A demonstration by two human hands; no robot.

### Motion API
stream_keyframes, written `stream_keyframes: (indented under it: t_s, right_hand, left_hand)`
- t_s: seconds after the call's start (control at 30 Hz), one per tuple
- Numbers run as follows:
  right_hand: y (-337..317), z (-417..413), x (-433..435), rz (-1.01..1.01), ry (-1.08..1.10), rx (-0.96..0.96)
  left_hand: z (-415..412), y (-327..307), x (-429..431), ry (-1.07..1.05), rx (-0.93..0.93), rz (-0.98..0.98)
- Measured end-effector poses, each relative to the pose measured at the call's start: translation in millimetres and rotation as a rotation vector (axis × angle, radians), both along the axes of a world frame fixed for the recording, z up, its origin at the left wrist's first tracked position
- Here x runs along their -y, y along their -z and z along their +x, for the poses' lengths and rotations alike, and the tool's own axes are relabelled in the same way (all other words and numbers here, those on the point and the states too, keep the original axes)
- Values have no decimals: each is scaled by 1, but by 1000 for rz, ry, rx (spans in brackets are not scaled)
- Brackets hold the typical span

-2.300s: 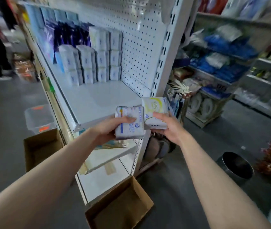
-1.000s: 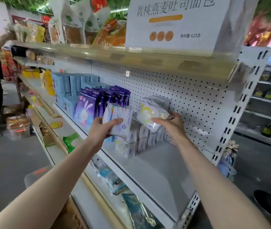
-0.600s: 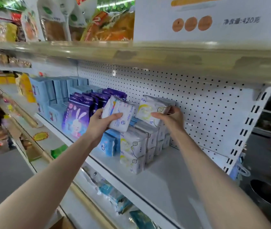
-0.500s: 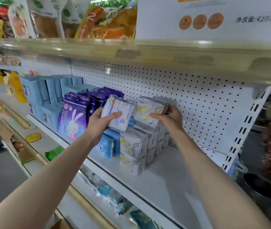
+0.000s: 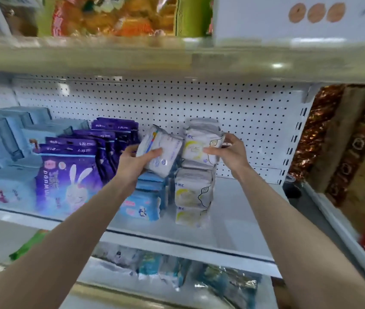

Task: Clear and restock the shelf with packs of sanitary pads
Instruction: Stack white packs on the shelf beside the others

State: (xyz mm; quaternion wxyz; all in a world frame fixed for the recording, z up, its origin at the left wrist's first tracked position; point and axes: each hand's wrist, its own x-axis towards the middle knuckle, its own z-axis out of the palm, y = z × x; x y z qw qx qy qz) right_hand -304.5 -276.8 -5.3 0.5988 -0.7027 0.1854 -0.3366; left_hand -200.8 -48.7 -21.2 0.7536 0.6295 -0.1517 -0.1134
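Note:
My left hand (image 5: 136, 160) grips a white pad pack with blue print (image 5: 161, 152), held in the air above a low stack of blue pad packs (image 5: 143, 201). My right hand (image 5: 229, 153) holds a white pad pack with a yellow circle (image 5: 199, 146) on top of a stack of like white-and-yellow packs (image 5: 192, 195). Both stacks stand on the white shelf (image 5: 232, 224) in front of its pegboard back.
Purple rabbit-print packs (image 5: 70, 181) and pale blue packs (image 5: 3, 157) fill the shelf's left part. The shelf's right part (image 5: 250, 197) is bare up to the slotted upright (image 5: 293, 148). A higher shelf (image 5: 177, 56) overhangs with snack bags. More packs lie on the shelf below (image 5: 166, 270).
I lifted both packs from waist height up to the shelf. Since half a second ago the right pack has come down onto the white-and-yellow stack and the left pack has moved closer to it.

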Motion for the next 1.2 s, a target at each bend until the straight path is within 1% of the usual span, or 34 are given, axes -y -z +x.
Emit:
stream_keyframes:
  t_s: [0.1, 0.27, 0.4, 0.6, 0.9, 1.2]
  right_hand:
    - [10, -2, -16, 17, 96, 0]
    - [10, -3, -32, 19, 153, -21]
    - [5, -3, -35, 18, 163, -43]
    - [4, 7, -26, -40, 128, -108]
    - [11, 6, -25, -30, 121, -123]
    - [9, -3, -27, -30, 201, -184]
  left_hand:
    - [9, 5, -9, 96, 9, 15]
    - [25, 11, -17, 179, 9, 12]
    - [31, 14, -16, 190, -13, 4]
    - [35, 18, -14, 198, -57, -37]
    - [26, 25, -12, 209, -44, -23]
    - [26, 20, -13, 260, -69, -28]
